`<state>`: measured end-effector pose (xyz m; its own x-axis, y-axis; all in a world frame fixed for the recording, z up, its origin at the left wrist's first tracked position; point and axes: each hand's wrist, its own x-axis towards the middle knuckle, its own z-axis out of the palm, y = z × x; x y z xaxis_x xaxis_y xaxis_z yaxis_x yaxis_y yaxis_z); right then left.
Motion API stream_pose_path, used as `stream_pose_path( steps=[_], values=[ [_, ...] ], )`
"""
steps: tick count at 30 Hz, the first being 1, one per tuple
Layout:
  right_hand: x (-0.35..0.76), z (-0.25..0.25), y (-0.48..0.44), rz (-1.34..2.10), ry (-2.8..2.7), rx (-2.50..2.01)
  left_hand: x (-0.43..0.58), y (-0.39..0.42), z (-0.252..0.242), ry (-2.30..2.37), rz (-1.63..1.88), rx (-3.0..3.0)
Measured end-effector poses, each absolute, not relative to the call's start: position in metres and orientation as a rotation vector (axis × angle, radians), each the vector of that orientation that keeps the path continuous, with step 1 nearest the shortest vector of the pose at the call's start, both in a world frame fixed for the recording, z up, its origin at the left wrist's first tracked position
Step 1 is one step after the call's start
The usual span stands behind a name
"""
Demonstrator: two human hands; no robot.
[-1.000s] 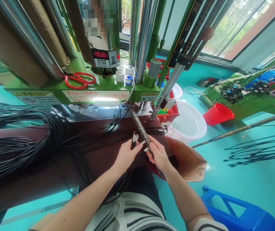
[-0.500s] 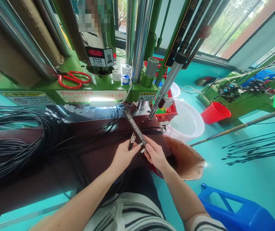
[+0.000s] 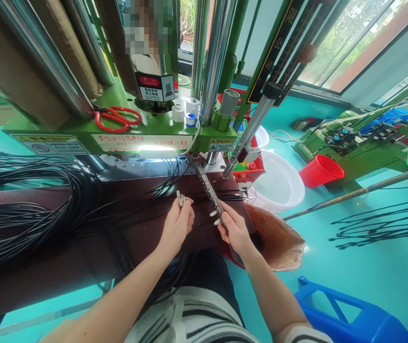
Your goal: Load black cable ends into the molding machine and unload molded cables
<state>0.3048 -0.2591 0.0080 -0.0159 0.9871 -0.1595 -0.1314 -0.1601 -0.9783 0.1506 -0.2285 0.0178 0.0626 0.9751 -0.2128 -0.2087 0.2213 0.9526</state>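
Note:
My left hand [image 3: 177, 225] is closed around a small bunch of black cables whose metal connector ends [image 3: 180, 197] stick up above my fingers. My right hand [image 3: 234, 229] grips the near end of a long narrow metal fixture bar [image 3: 209, 190] that lies across the dark brown worktable [image 3: 135, 233]. Two small metal connectors [image 3: 215, 217] sit in the bar just above my right fingers. A large bundle of black cables [image 3: 28, 209] spreads over the table's left side.
A green press machine [image 3: 125, 131] with steel columns stands behind the table, with red scissors [image 3: 116, 118] and tape rolls on its ledge. Right of me are a brown paper bag [image 3: 278, 240], a white basin [image 3: 278, 183], a red bucket [image 3: 320, 170] and a blue stool [image 3: 346, 314]. Another person stands behind the machine.
My left hand has moved away from the bar, up and to the left, carrying the connector ends. My right hand stays on the bar's near end.

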Motion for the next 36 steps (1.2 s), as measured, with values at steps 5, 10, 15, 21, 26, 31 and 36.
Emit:
stream_pose_path(
  steps=[5,10,15,21,26,31,36],
  values=[
    [0.3044,0.0095,-0.2594,1.406,-1.070,-1.227,0.1542,-0.2302,0.0131,1.119,0.989,0.938],
    [0.3057,0.0129,-0.2599,1.432,-1.095,-1.210,0.1534,-0.2280,0.0160,1.086,0.812,0.892],
    [0.3076,0.0114,-0.2596,1.477,-1.111,-1.194,0.1514,-0.2267,0.0181,1.058,0.786,0.881],
    [0.3071,0.0072,-0.2602,1.457,-1.193,-1.213,0.1462,-0.2273,0.0187,1.097,0.764,0.924],
    [0.3069,0.0075,-0.2604,1.469,-1.224,-1.205,0.1452,-0.2253,0.0168,1.094,0.747,0.993],
    [0.3031,0.0058,-0.2603,1.379,-1.254,-1.232,0.1488,-0.2243,0.0094,1.122,0.874,1.106],
    [0.3019,0.0114,-0.2597,1.414,-1.069,-1.230,0.1460,-0.2247,0.0146,1.141,1.070,0.825]
  ],
)
